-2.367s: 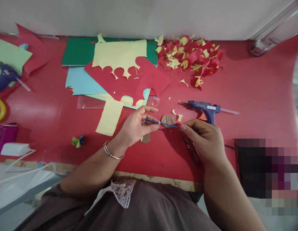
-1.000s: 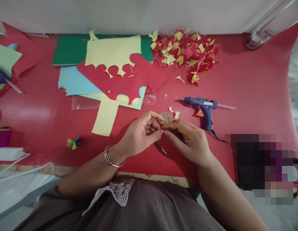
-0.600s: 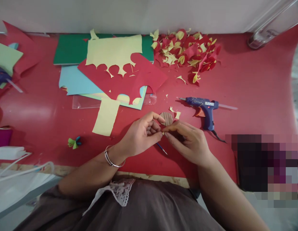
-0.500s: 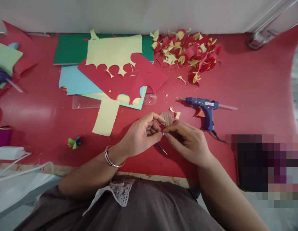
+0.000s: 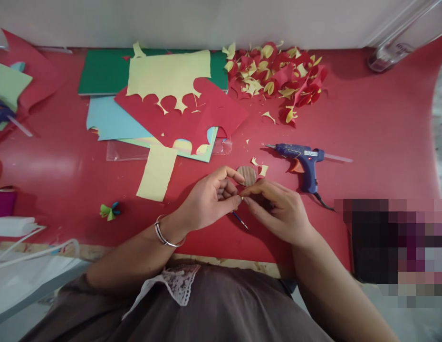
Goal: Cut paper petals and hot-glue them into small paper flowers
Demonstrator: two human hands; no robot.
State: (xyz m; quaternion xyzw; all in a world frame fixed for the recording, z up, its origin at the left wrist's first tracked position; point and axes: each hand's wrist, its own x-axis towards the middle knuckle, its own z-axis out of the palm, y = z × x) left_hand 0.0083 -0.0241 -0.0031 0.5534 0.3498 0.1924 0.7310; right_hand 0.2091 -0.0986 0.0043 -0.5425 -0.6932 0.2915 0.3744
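My left hand (image 5: 210, 197) and my right hand (image 5: 280, 209) meet at their fingertips over the red table. Between the tips is a tiny pale yellow piece (image 5: 243, 198), mostly covered by the fingers; it looks like paper. My right thumb and index finger pinch it. The left thumb presses at its other side, while the left index finger arches above. Just beyond the fingers lies a round wood-grained disc (image 5: 247, 175). A thin blue-handled tool with a metal tip (image 5: 241, 221) lies under and in front of my left hand.
A blue glue gun (image 5: 306, 159) lies on the right, its cord running toward a blurred dark area. Cut red and yellow paper pieces (image 5: 274, 76) are heaped at the back. Paper sheets (image 5: 171, 76) are stacked left of them. A small green-blue paper flower (image 5: 110, 211) sits at left.
Hardly anything differs. My fingertips shift very slightly around the tiny yellow piece, which shows a little less now.
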